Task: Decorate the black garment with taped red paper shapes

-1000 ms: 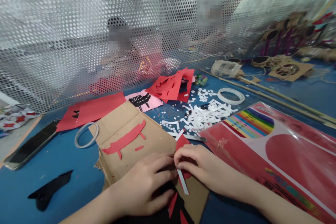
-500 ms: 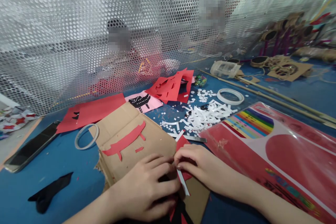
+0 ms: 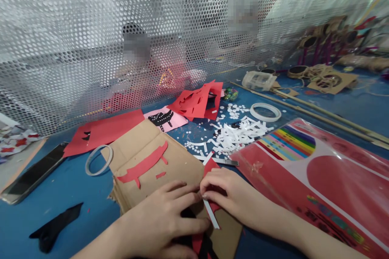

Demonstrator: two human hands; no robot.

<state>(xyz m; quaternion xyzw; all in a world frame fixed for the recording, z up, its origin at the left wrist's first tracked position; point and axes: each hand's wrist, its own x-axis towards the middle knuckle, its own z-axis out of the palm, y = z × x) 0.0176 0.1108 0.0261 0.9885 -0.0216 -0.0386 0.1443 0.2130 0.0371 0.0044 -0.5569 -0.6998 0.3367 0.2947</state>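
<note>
While a black paper cut-out (image 3: 56, 226) lies on the blue table (image 3: 75, 186) at the near left, a phone (image 3: 33, 174) sits beyond it, and a ring of clear tape (image 3: 97, 160) rests just beside a sheet of red paper (image 3: 100, 135) with a small black shape on it. Farther right, a flattened piece of cardboard (image 3: 179, 166) carries a long red cut-out (image 3: 142, 166). The left hand (image 3: 158, 220) lies with its fingers apart over the near part of the cardboard, above layered black and red paper (image 3: 197, 245), not clamped on anything, its fingertips reaching toward the other hand. The right hand (image 3: 226, 196) is together with it at the cardboard's near right, pinching a red paper piece (image 3: 211, 170), and a white paper strip (image 3: 210, 213) sticks out below the pinch. Beyond the hands lie a pink sheet (image 3: 165, 118), cut red scraps (image 3: 197, 101) and a heap of white paper shreds (image 3: 234, 137). A second tape ring (image 3: 266, 112) sits farther off, and a packet of coloured paper (image 3: 304, 186) fills the near right.
</note>
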